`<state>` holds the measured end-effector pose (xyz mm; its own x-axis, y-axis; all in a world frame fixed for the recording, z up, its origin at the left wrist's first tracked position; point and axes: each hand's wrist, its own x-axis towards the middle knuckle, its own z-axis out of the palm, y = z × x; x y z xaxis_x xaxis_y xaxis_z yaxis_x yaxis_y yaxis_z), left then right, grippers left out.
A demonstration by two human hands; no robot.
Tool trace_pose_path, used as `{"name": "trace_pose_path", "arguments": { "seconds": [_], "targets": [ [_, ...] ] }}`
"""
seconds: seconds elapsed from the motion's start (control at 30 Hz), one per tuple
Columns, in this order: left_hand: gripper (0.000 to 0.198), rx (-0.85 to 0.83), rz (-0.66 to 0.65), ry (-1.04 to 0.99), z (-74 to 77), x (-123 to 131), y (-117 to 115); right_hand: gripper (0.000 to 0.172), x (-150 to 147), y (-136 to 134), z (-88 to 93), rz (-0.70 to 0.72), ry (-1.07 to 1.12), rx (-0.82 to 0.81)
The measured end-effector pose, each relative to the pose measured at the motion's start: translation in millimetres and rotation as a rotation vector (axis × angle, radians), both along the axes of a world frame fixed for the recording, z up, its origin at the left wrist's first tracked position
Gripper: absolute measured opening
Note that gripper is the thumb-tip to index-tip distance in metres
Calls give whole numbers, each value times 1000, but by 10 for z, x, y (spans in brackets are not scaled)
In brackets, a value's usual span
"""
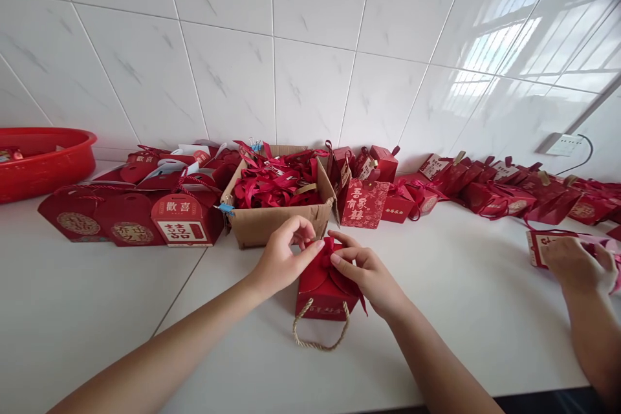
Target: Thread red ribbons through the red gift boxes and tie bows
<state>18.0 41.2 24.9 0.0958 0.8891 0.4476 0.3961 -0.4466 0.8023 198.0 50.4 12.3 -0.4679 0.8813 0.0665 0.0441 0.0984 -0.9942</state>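
Red gift box [317, 304]: flaps folded in, ribbon work apparently well along.

Box stood on the table [233, 356], near side of the carton [262, 226] of loose ribbons [276, 187]. Left hand [285, 253] and right hand [367, 273] each appeared to grip the red ribbon [328, 248] on top; knot completion could not be told. Rope handle [320, 345] hung nearside. Ribboned boxes [400, 204] farther right looked done.

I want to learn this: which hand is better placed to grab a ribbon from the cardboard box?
Probably the left hand: it sits just in front of the cardboard box with the ribbons. The right hand is farther off. Both are at the red gift box.
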Motion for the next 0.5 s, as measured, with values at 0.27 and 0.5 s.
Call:
{"name": "trace_pose_path", "arguments": {
  "seconds": [0.27, 0.5],
  "targets": [
    [9, -1, -58, 171, 32, -19, -121, 30, 48, -4, 51, 20, -52, 22],
    [13, -140, -119, 269, 127, -107, -35, 31, 102, -11, 92, 99, -116, 96]
  ]
}}
